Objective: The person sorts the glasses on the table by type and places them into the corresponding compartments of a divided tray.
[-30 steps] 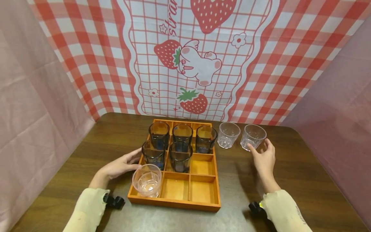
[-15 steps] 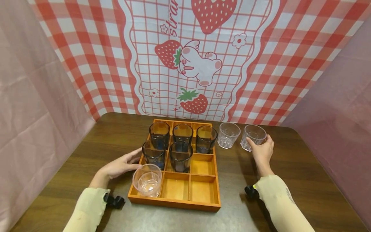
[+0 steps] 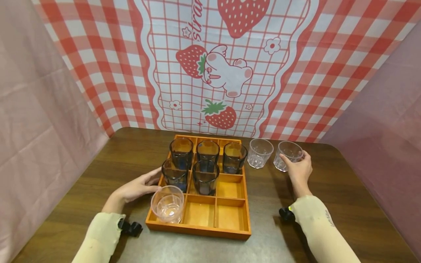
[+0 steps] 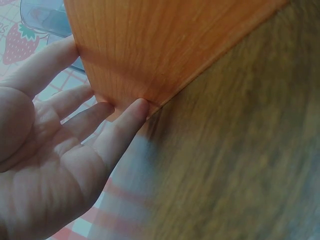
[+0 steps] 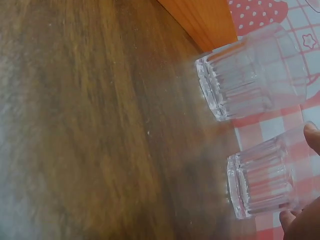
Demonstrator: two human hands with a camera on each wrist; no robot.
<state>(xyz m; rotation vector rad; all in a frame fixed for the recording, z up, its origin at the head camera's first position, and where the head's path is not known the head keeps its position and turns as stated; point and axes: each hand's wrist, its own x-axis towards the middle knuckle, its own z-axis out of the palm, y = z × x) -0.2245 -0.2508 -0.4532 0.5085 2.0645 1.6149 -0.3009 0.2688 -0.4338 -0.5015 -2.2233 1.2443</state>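
On the right, my right hand (image 3: 300,174) holds a clear glass (image 3: 288,149) between thumb and fingers; the glass stands upright at the table's back. In the right wrist view only parts of the thumb and fingers show around this glass (image 5: 262,175). Another clear glass (image 3: 260,153) stands just left of it. My left hand (image 3: 136,188) rests against the left side of a divided wooden tray (image 3: 198,231), its fingertips touching the outer wall (image 4: 150,55) in the left wrist view. A third clear glass (image 3: 167,206) sits in the tray's front-left compartment.
Three dark glasses, one of them at the middle (image 3: 207,151), fill the tray's back row. Two more, including this dark glass (image 3: 205,179), stand in the middle row. A checked strawberry cloth (image 3: 217,84) hangs behind the table, with pink cloth (image 3: 42,91) at the sides.
My right hand has shifted slightly left and forward, its thumb moving further round the near side of the clear glass. The left hand and the tray stay as they were.
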